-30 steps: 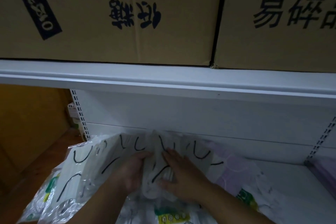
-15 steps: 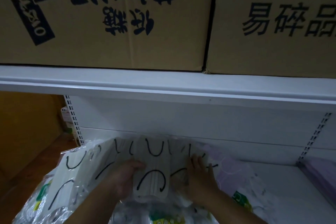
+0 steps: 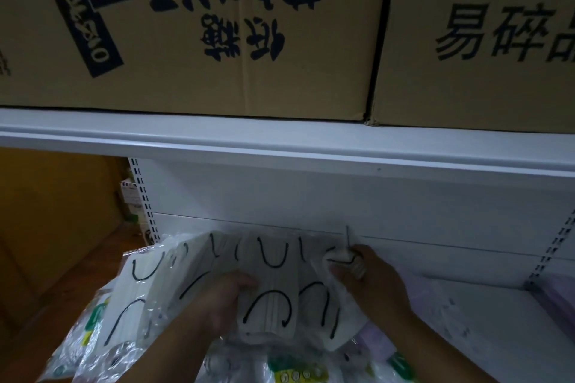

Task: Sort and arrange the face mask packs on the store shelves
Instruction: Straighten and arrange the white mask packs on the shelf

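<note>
A white metal shelf point(image 3: 485, 320) in a dim store, cardboard boxes point(image 3: 186, 40) on the upper shelf point(image 3: 280, 146). The left hand point(image 3: 224, 298) grips upright white face mask packs point(image 3: 267, 289) at the shelf's left end; the right hand point(image 3: 370, 277) pinches their top edge. Bare shelf lies to the right.

A shop is suggested by white slotted shelving point(image 3: 280, 146), printed cartons point(image 3: 186, 31) stored above, and bagged mask packs point(image 3: 267, 295) stacked below.
</note>
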A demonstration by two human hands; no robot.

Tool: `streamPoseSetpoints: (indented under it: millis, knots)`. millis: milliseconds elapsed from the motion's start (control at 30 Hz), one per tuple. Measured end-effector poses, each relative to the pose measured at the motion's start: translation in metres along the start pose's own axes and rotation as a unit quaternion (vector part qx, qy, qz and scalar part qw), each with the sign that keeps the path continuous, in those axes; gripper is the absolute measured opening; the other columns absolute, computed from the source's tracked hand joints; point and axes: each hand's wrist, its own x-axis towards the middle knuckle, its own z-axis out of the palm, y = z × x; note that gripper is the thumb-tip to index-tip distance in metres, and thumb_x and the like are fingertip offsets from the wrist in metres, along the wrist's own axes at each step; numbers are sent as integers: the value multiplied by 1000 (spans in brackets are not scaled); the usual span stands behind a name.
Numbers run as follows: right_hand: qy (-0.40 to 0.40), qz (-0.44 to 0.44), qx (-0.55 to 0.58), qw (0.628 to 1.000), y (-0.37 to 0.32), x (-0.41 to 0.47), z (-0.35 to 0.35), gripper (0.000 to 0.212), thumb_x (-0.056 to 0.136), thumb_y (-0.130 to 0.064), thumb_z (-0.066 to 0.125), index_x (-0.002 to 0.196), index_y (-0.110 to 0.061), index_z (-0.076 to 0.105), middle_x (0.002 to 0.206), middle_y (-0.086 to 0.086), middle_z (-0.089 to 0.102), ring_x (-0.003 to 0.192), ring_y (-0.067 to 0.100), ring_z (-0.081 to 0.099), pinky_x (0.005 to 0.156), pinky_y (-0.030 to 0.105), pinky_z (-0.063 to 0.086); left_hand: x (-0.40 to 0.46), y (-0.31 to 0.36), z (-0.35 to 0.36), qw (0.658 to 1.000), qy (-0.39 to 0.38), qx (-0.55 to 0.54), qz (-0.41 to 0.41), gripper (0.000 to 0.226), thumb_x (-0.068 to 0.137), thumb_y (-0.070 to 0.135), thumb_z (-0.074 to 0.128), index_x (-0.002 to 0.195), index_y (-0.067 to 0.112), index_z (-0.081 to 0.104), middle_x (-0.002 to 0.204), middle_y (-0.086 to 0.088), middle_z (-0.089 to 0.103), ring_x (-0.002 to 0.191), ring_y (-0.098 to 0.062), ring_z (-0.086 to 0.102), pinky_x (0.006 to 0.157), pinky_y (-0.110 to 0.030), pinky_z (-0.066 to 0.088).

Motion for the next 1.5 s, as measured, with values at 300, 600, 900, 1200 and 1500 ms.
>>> streamPoseSetpoints:
  millis: [300,600,900,1200,1500]
  knots:
    - [-278,-198,-137,930,-55,-16,39,94,83,-62,57,153,-21,9,161,-5,-1,148,11,0,119,36,5,-8,-4,19,993,-113,-35,-8,45,80,32,64,113,2,70,115,-25,66,108,-40,63,95,-51,49]
    - [-188,-29,-143,971,-7,-11,43,89,91,-61,44,153,-16,0,161,4,-10,148,18,-8,118,36,-3,3,-2,2,1000,2,-20,1,21,85,7,56,101,-4,64,87,-28,71,71,-37,69,61,-41,55]
    - [-192,7,-164,968,13,-5,46,84,83,-70,47,148,-21,29,155,-1,28,143,16,24,119,41,9,1,5,5,1000,-17,-17,-19,17,84,6,55,89,-6,65,78,-27,71,59,-36,69,58,-38,54]
    - [-122,-25,68,990,-36,1,-3,63,74,-65,62,129,-36,50,124,-15,57,118,4,52,97,18,39,-1,10,3,998,-57,-26,-32,46,69,13,63,109,-9,66,102,-31,68,87,-41,69,80,-47,53]
    - [-291,-137,-178,930,-62,-16,31,87,92,-58,44,153,-20,-6,158,-4,-20,146,16,-18,119,39,-6,-5,9,17,991,-121,-61,-8,38,83,26,60,106,-2,72,103,-25,71,88,-36,71,63,-37,59]
